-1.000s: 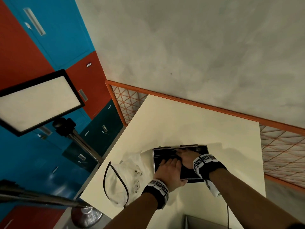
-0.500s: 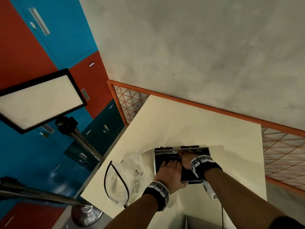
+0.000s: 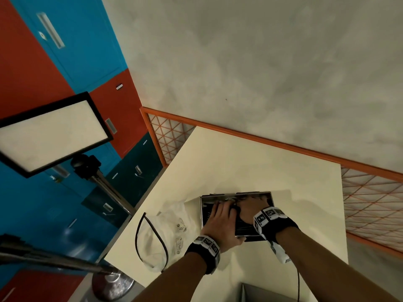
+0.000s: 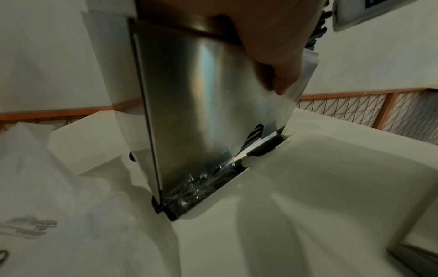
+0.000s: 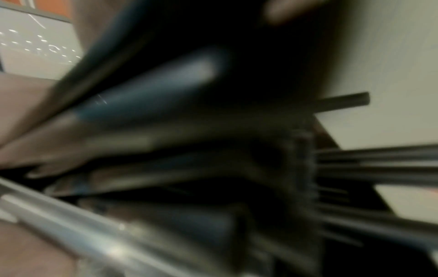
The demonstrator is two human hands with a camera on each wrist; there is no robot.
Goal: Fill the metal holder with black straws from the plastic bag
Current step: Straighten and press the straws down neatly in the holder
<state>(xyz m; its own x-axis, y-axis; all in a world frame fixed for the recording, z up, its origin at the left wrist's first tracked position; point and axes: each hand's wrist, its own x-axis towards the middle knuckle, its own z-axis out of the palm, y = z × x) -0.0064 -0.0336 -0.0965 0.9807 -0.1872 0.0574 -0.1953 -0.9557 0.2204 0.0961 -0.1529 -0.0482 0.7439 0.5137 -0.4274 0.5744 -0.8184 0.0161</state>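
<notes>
The metal holder (image 3: pixel 202 211) lies on the cream table (image 3: pixel 261 160), open side up, with black straws (image 3: pixel 244 224) inside. My left hand (image 3: pixel 220 216) lies over its near left part. In the left wrist view the thumb (image 4: pixel 277 56) curls onto the shiny outer wall of the holder (image 4: pixel 201 112), and clear wrap crinkles at its lower end. My right hand (image 3: pixel 250 204) reaches into the holder towards its far rim, with straws fanning out under the palm. The right wrist view is blurred and filled by the black straws (image 5: pixel 379 165). A white plastic bag (image 3: pixel 161 238) lies just left of the holder.
A black cord loop (image 3: pixel 139 232) lies on the bag near the table's left edge. A light panel on a stand (image 3: pixel 50 131) rises at the left. An orange mesh railing (image 3: pixel 261 138) borders the table's far side. A grey box corner (image 3: pixel 261 293) shows at the bottom.
Both hands stay over the holder. The right hand has shifted a little left and deeper among the straws, and the left hand's fingers have slid slightly forward.
</notes>
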